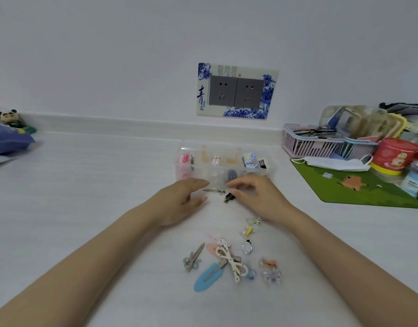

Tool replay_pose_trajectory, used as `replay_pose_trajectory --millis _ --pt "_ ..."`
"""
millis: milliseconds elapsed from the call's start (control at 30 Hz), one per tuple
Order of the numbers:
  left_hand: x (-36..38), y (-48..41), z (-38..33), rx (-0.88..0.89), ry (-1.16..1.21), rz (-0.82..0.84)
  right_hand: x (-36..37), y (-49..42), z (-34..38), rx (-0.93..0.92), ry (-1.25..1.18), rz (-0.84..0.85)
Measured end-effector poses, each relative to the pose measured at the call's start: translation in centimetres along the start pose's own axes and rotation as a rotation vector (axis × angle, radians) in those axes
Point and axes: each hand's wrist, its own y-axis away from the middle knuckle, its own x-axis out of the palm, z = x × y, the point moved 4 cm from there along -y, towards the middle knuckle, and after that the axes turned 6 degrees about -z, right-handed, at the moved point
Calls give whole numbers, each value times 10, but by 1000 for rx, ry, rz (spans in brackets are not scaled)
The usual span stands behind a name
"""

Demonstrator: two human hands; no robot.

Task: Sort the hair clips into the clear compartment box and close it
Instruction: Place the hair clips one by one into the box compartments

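Observation:
The clear compartment box (269,169) stands open at the back of the white table, with pink, beige, blue and black clips in its cells. Just in front of it a thin silver clip (214,190) lies on the table between my hands. My left hand (182,200) hovers palm down, fingers apart, its fingertips beside that clip. My right hand (256,197) has its fingers curled, pinching a small black clip (229,197) at its upper end. Nearer to me lie several loose clips: a blue snap clip (206,277), a white bow clip (231,260), a grey clip (194,257) and a clear flower clip (271,276).
A green mat (359,187) with a face mask (333,162) lies to the right. Behind it are a pink basket (307,142) and a red tin (392,156). A blue packet (7,140) and a panda toy (8,115) sit at the far left. Wall sockets (236,92) are above the box.

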Motion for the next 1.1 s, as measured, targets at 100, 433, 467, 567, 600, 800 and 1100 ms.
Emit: replay_pose_trajectory --millis 100,433,467,567,600,800,1100 --pt "7 -3 -4 73 -96 22 4 0 -4 23 -1 10" --pt "1 -6 -9 32 -117 -135 16 6 6 -17 -50 98" --pt "-1 -5 -9 24 -98 -148 16 7 6 -23 -48 108" --pt "-4 -5 -8 22 -91 -152 15 9 8 -31 -33 130" --pt "-4 -6 -8 29 -106 -141 15 10 7 -33 -32 135" --pt "-6 -5 -4 -20 259 -193 10 7 15 7 -255 -15" --pt "-27 -5 1 -43 512 -438 -11 -44 48 11 -493 -238"
